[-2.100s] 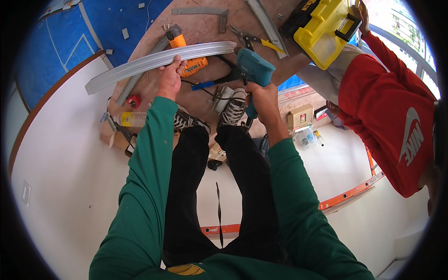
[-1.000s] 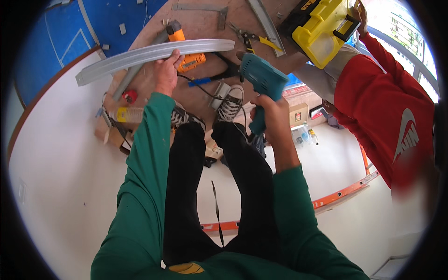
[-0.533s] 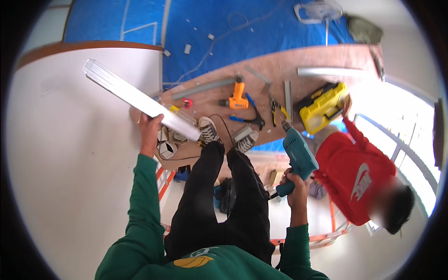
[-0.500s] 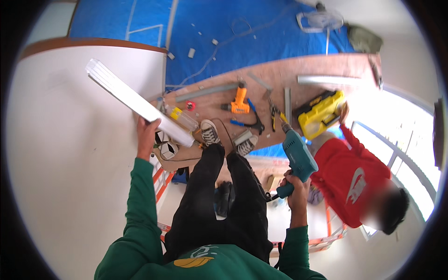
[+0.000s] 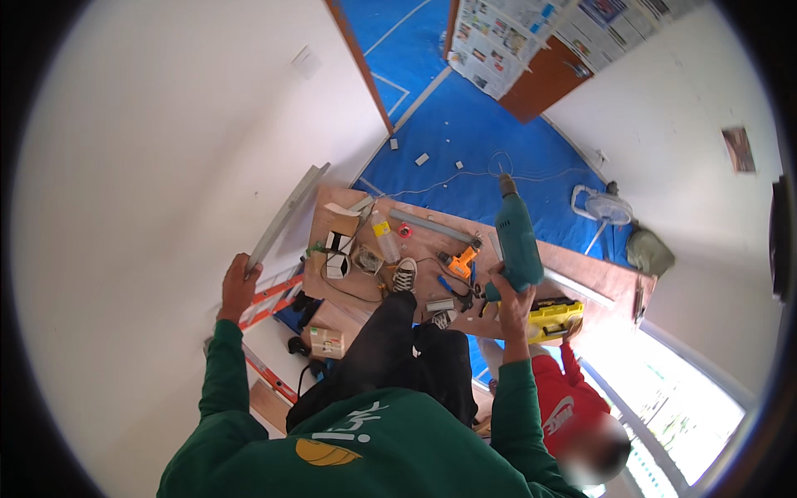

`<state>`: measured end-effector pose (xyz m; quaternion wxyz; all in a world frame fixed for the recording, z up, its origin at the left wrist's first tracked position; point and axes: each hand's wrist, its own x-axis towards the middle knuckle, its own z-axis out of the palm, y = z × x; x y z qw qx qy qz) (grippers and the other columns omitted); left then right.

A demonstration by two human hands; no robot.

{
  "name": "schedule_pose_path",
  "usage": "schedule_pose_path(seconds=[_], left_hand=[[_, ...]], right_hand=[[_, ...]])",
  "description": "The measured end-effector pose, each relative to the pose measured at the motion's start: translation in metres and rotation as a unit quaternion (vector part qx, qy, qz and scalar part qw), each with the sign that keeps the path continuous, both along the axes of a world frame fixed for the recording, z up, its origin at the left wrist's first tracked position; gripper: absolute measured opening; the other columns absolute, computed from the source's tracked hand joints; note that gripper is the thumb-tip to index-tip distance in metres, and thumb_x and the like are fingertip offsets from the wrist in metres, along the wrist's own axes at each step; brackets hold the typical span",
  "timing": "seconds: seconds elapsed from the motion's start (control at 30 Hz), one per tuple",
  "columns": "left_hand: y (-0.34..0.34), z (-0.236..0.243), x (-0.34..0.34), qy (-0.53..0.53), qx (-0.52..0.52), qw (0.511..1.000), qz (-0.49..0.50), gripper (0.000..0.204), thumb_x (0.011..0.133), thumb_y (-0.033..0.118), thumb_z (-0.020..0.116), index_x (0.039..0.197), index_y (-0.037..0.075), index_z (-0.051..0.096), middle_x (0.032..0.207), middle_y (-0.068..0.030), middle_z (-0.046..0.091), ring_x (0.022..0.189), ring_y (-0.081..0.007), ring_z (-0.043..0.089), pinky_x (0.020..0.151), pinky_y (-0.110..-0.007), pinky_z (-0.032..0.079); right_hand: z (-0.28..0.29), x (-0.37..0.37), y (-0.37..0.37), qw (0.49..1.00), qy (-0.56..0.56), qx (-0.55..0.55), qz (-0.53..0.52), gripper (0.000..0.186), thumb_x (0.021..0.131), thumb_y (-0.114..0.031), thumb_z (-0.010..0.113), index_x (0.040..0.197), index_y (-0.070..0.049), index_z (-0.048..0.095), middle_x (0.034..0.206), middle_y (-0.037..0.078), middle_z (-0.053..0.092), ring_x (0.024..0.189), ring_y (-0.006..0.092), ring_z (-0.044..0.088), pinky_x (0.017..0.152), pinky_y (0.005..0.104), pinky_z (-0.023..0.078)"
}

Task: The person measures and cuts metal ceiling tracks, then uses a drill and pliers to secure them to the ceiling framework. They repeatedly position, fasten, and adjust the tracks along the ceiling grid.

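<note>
My left hand (image 5: 239,286) is closed around a long pale metal channel (image 5: 286,214), held tilted up beside the white wall at the left. My right hand (image 5: 515,307) grips the handle of a teal corded drill (image 5: 519,236), its chuck pointing away from me. Below, on a plywood platform (image 5: 602,282) where my sneakers (image 5: 404,275) rest, lie an orange tool (image 5: 462,262), a blue-handled tool (image 5: 455,292), a plastic bottle (image 5: 383,236), a red round item (image 5: 404,230), a grey channel (image 5: 423,224), cords and small boxes.
A co-worker in red (image 5: 573,390) holds a yellow toolbox (image 5: 552,324) by a bright window (image 5: 681,407). An orange ladder (image 5: 274,373) is below left. Blue floor sheeting (image 5: 465,145), a fan (image 5: 606,207), a newspaper-covered door (image 5: 548,79) and white walls (image 5: 124,207) surround the platform.
My view has swung up toward the door and left wall. My left hand has brought the channel upright toward that wall; my right hand has raised the drill, pointing farther away from me.
</note>
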<state>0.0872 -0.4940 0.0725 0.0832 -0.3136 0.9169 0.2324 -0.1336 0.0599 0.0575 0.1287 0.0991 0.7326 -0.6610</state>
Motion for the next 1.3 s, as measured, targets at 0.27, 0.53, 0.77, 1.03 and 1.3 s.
schedule_pose_path(seconds=[0.27, 0.53, 0.77, 1.03, 1.3], left_hand=[[-0.016, 0.1, 0.133, -0.017, 0.014, 0.986, 0.163, 0.021, 0.102, 0.015, 0.072, 0.116, 0.001, 0.064, 0.099, -0.0209, 0.074, 0.089, -0.0381, 0.071, 0.082, -0.045, 0.055], [0.029, 0.229, 0.208, -0.038, -0.232, 0.932, 0.275, 0.023, 0.098, 0.02, 0.079, 0.115, 0.006, 0.071, 0.1, -0.0127, 0.078, 0.092, -0.03, 0.077, 0.081, -0.041, 0.06], [0.081, 0.337, 0.206, 0.129, -0.401, 0.881, 0.215, 0.034, 0.09, 0.019, 0.086, 0.123, 0.013, 0.076, 0.099, -0.0075, 0.077, 0.092, -0.0293, 0.073, 0.085, -0.044, 0.053], [0.094, 0.51, 0.242, 0.329, -0.603, 0.692, 0.222, 0.03, 0.089, -0.001, 0.082, 0.115, 0.001, 0.068, 0.099, -0.0189, 0.069, 0.088, -0.0385, 0.068, 0.076, -0.048, 0.056], [0.104, 0.641, 0.308, 0.436, -0.718, 0.5, 0.211, 0.042, 0.112, 0.031, 0.066, 0.135, -0.004, 0.062, 0.103, -0.0079, 0.062, 0.087, -0.0161, 0.054, 0.08, -0.031, 0.047]], right_hand=[[-0.021, -0.025, -0.067, 0.994, -0.034, -0.046, 0.09, 0.027, 0.084, -0.011, 0.08, 0.11, -0.004, 0.074, 0.104, 0.004, 0.073, 0.094, 0.0158, 0.068, 0.089, 0.0339, 0.054], [-0.061, -0.014, -0.087, 0.989, -0.097, -0.061, 0.088, 0.035, 0.089, -0.011, 0.085, 0.121, -0.004, 0.073, 0.107, 0.002, 0.072, 0.092, 0.0135, 0.066, 0.081, 0.0312, 0.054], [-0.009, -0.053, -0.106, 0.976, 0.003, -0.128, 0.178, 0.033, 0.087, -0.014, 0.08, 0.116, -0.001, 0.07, 0.102, 0.011, 0.07, 0.085, 0.0224, 0.069, 0.082, 0.0399, 0.057], [0.07, -0.075, -0.113, 0.937, 0.013, -0.135, 0.321, 0.047, 0.089, -0.021, 0.087, 0.126, -0.002, 0.066, 0.102, 0.009, 0.071, 0.092, 0.0264, 0.069, 0.091, 0.045, 0.058], [0.165, -0.025, -0.21, 0.871, -0.005, -0.192, 0.452, 0.045, 0.088, -0.019, 0.086, 0.125, -0.001, 0.066, 0.101, 0.009, 0.071, 0.091, 0.0258, 0.069, 0.09, 0.044, 0.058]])
